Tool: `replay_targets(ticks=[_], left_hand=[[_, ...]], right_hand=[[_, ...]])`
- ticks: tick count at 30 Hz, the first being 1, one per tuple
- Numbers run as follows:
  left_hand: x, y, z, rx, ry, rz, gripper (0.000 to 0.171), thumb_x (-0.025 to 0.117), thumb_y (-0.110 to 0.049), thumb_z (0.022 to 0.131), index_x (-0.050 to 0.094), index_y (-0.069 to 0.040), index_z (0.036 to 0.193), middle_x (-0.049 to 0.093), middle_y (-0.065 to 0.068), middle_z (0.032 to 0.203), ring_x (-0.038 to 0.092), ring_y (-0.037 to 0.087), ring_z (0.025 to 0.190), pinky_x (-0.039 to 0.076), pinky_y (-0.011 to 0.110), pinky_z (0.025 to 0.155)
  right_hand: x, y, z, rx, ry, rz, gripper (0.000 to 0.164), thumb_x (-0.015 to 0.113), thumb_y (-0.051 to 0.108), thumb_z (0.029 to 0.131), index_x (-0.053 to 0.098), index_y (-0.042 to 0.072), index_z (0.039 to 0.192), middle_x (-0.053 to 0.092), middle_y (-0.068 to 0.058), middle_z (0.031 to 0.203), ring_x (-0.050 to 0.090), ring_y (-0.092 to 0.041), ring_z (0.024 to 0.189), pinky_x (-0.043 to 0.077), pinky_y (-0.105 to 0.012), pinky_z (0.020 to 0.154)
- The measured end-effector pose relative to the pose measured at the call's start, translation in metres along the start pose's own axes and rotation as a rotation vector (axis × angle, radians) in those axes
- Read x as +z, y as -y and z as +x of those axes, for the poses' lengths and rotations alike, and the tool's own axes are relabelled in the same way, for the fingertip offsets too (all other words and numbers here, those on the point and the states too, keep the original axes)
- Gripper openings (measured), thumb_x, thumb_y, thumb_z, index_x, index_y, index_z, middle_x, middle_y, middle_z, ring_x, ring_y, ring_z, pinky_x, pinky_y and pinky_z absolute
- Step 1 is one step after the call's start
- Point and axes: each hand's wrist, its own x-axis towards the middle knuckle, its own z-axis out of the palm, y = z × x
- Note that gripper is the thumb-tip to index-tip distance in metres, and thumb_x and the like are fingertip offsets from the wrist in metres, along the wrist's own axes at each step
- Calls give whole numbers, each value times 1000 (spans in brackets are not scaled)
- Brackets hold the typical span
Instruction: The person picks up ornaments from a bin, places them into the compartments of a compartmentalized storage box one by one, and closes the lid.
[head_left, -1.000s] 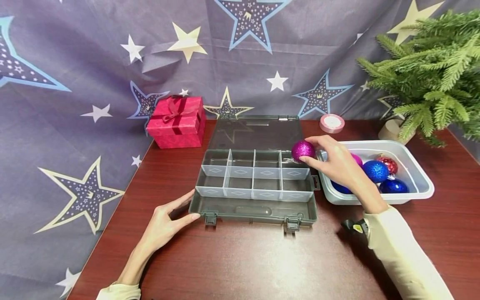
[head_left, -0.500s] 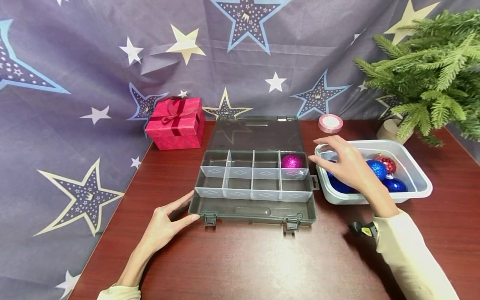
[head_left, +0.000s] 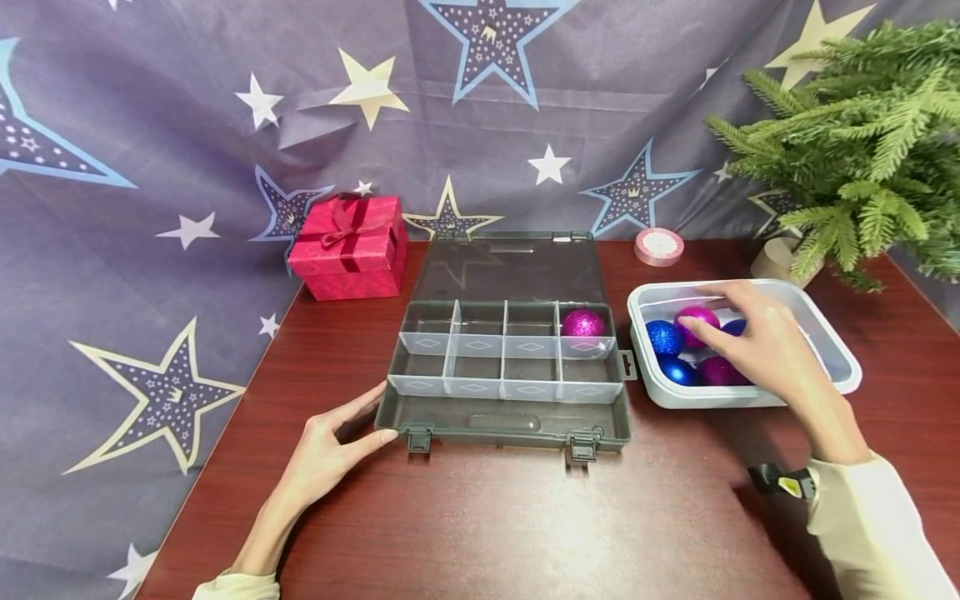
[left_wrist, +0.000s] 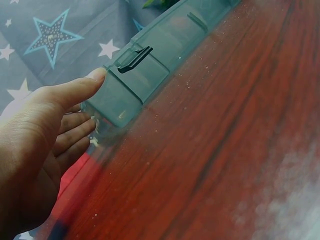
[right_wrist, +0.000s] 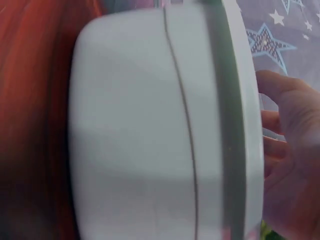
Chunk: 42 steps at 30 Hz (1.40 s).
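Observation:
A smoky clear plastic organizer box lies with its lid laid back. One glittery magenta Christmas ball sits in its back right compartment. My left hand rests at the front left corner, thumb on the front and straight fingers along the side; the left wrist view shows the thumb at the corner by a latch. Over the white plastic tub is my right hand, thumb and fingers apart above a pink ball. Blue balls and a dark magenta ball lie around it; the hand covers part of the contents.
A red gift box with a bow stands at the back left. Behind the tub are a ribbon roll and a small artificial fir tree. Star-patterned cloth hangs behind the reddish-brown table.
The right hand set the magenta ball down in the organizer's back right compartment, let go, and moved right over the tub. The left hand stayed at the organizer's corner.

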Motion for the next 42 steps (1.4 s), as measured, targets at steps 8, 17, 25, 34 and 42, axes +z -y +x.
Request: replay_targets(ticks=[8, 17, 25, 34, 42], left_hand=[[0, 1, 0, -10, -3, 18, 64, 87, -22, 87, 62, -29, 146, 68, -4, 134, 60, 10, 127, 42, 16, 105], [0, 0, -1, -7, 0, 24, 64, 87, -21, 87, 62, -28, 145, 68, -3, 133, 61, 11, 126, 43, 17, 104], [0, 1, -1, -4, 0, 14, 64, 87, -20, 87, 63, -27, 145, 69, -1, 133, 62, 12, 126, 44, 18, 104], [0, 2, 0, -4, 2, -1, 63, 87, -19, 87, 63, -26, 145, 69, -2, 133, 62, 12, 126, 43, 17, 104], [0, 2, 0, -1, -1, 1, 64, 87, -19, 87, 62, -26, 145, 69, -1, 133, 61, 11, 126, 43, 17, 104]], right_hand=[[-17, -21, -17, 0, -52, -23, 40, 83, 15, 89, 69, 3, 124, 65, -18, 124, 55, -31, 117, 27, -6, 98], [-28, -35, -35, 93, -58, -80, 38, 84, 20, 88, 71, 4, 120, 67, -16, 113, 50, -5, 95, 33, -14, 79], [-29, -44, -41, 150, 29, -112, 46, 83, 24, 90, 68, 1, 126, 65, -24, 122, 63, -45, 101, 39, -31, 79], [-29, -46, -37, 141, 109, -117, 48, 82, 24, 91, 65, 1, 128, 64, -29, 122, 64, -49, 102, 44, -68, 83], [-28, -46, -32, 132, 154, -145, 48, 83, 24, 90, 64, 1, 128, 65, -30, 119, 62, -50, 105, 44, -71, 82]])
